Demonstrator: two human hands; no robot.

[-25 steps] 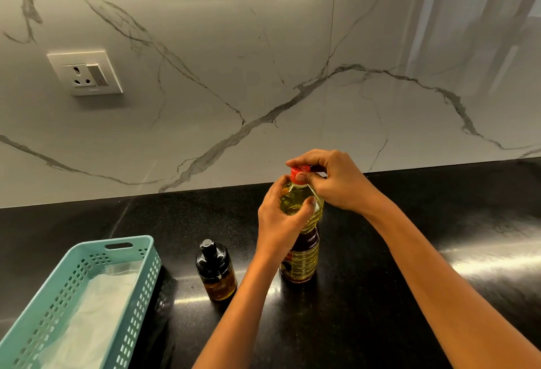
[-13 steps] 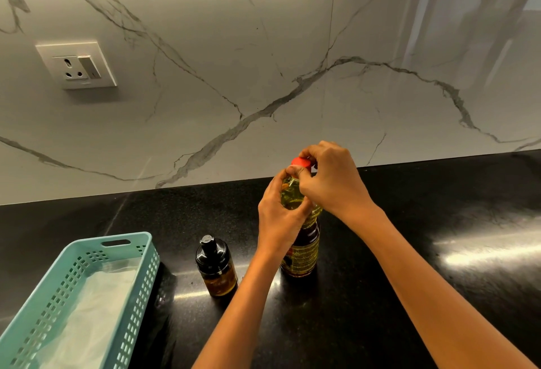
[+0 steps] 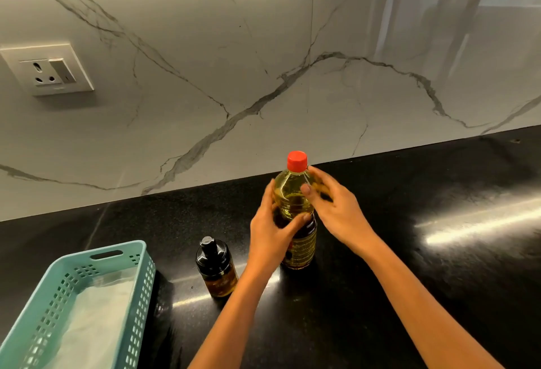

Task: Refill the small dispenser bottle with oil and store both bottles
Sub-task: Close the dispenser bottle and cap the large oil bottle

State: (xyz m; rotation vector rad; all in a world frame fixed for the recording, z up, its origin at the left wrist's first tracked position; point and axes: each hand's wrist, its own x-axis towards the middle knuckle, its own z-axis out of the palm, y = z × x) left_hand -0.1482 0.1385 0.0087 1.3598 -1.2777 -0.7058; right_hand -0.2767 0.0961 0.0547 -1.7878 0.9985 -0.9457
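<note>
A black, glossy worktop [image 3: 395, 286] runs under a white marble-veined wall [image 3: 234, 46], which carries a socket [image 3: 46, 70] at far left. At near left sits a teal slotted basket [image 3: 117, 249] with a white liner [image 3: 93, 324] lying in its bottom. Just right of the basket, apart from it, the small dispenser bottle [image 3: 216, 269] stands upright with its black pump top on and amber oil low inside.

Right of that and a little farther off, the large oil bottle [image 3: 289, 193] stands upright on the worktop, red cap [image 3: 297, 160] on, with yellow oil up to its shoulder. The left hand [image 3: 272, 234] is wrapped round its middle, hiding part of the label. The right hand [image 3: 339, 210] lies against the bottle's right shoulder with its thumb on the front. It is blurred, so whether it grips cannot be told.
</note>
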